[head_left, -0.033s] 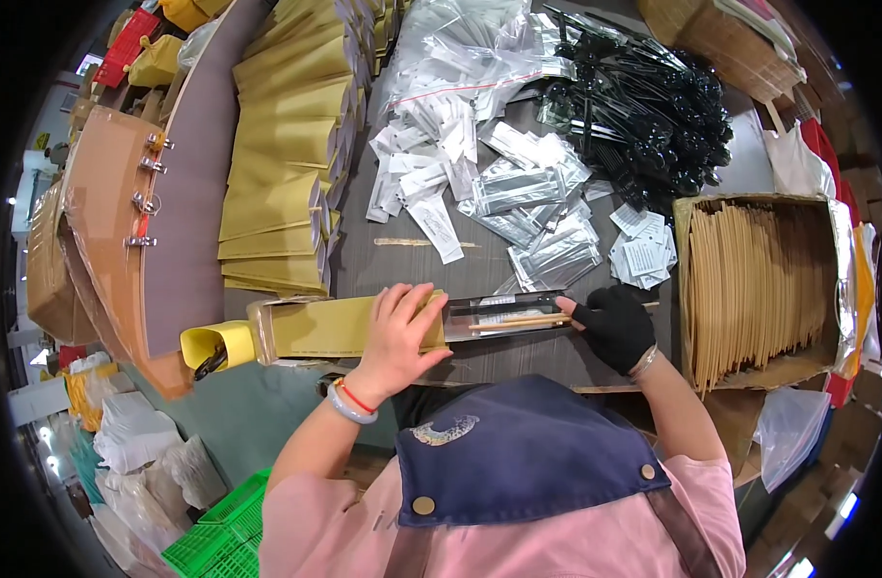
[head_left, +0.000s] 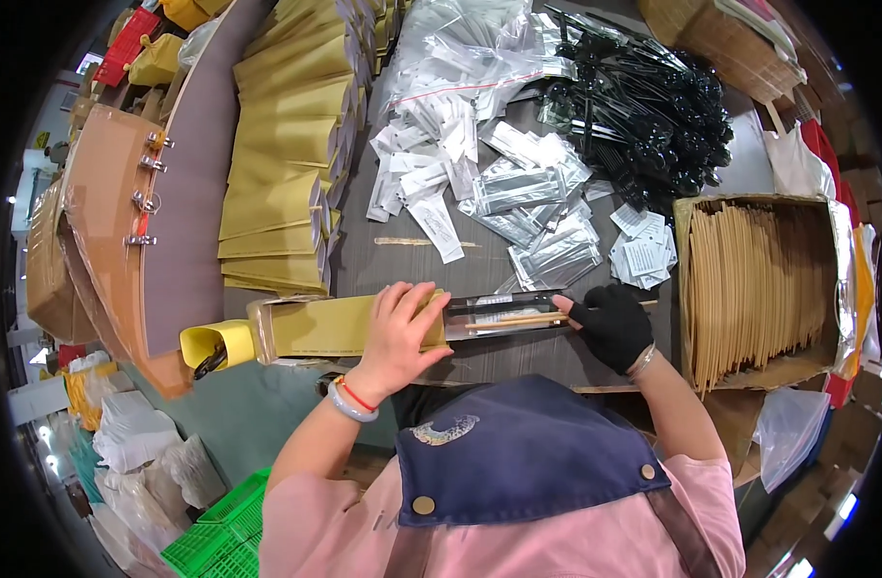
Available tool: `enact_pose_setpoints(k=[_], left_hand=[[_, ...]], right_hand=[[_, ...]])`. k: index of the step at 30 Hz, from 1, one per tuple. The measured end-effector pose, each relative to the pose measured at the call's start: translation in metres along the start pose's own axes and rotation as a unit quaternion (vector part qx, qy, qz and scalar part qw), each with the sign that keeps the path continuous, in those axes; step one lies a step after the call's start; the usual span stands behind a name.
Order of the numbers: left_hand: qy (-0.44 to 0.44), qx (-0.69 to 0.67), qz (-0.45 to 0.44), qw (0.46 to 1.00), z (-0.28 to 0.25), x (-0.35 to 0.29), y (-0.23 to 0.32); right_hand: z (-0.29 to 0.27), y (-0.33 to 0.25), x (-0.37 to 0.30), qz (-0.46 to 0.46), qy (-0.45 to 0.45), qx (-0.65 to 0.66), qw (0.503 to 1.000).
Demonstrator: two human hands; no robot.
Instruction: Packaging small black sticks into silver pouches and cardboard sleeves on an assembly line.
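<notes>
My bare left hand [head_left: 397, 332] lies flat, fingers spread, on the right end of a long mustard-yellow paper bag [head_left: 320, 328]. My right hand [head_left: 609, 328], in a black fingerless glove, is closed around a bundle just right of the bag's mouth. Wooden chopsticks [head_left: 518, 321] stick out of the bundle. Beside them are black plastic cutlery handles [head_left: 513, 301] and clear or silvery wrapping. The bundle's left end meets the bag's mouth; how far it reaches inside is hidden. What lies under my right palm is covered.
Stacked yellow paper bags [head_left: 282, 193] stand at far left. Beyond my hands lie silvery sachets [head_left: 523, 193], white slips [head_left: 643, 250] and heaped black cutlery [head_left: 643, 116]. A cardboard box [head_left: 836, 289] of wooden sticks borders the right. A yellow holder [head_left: 219, 345] sits at the table's left edge.
The chopsticks and my right fingertips have shifted very slightly left, toward the bag. My left hand and the bag look the same.
</notes>
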State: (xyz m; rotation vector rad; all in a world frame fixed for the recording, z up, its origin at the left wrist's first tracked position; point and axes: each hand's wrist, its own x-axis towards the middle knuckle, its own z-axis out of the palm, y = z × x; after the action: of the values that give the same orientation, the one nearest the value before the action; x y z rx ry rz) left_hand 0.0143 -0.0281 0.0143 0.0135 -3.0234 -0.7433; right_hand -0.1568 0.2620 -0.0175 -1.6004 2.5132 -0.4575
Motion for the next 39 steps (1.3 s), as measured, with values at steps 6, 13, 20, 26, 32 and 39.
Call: enact_pose_setpoints(k=[6,13,20,26,32,39], left_hand=[[0.004,-0.001,0.035,0.999,0.000,0.002,-0.006],[0.007,-0.008,0.060,0.998,0.004,0.007,-0.007],[0.018,-0.008,0.064,0.998,0.021,0.019,0.010],[0.046,-0.041,0.070,0.996,0.047,0.033,0.028],[-0.004,-0.005,0.065,0.998,0.029,0.039,0.031],[-0.002,-0.001,0.092,0.996,0.037,0.049,0.027]], right_hand=[[0.002,-0.009,0.009,-0.010,0.008,0.005,1.000],[-0.001,-0.008,0.005,-0.001,-0.026,-0.005,1.000],[0.015,-0.039,0.033,-0.043,0.017,0.158,0.986],[0.031,-0.068,0.039,0.063,-0.024,0.317,0.946],[0.023,-0.021,0.007,0.236,0.056,0.323,0.915],[0.033,-0.057,0.034,0.136,0.120,0.427,0.886]])
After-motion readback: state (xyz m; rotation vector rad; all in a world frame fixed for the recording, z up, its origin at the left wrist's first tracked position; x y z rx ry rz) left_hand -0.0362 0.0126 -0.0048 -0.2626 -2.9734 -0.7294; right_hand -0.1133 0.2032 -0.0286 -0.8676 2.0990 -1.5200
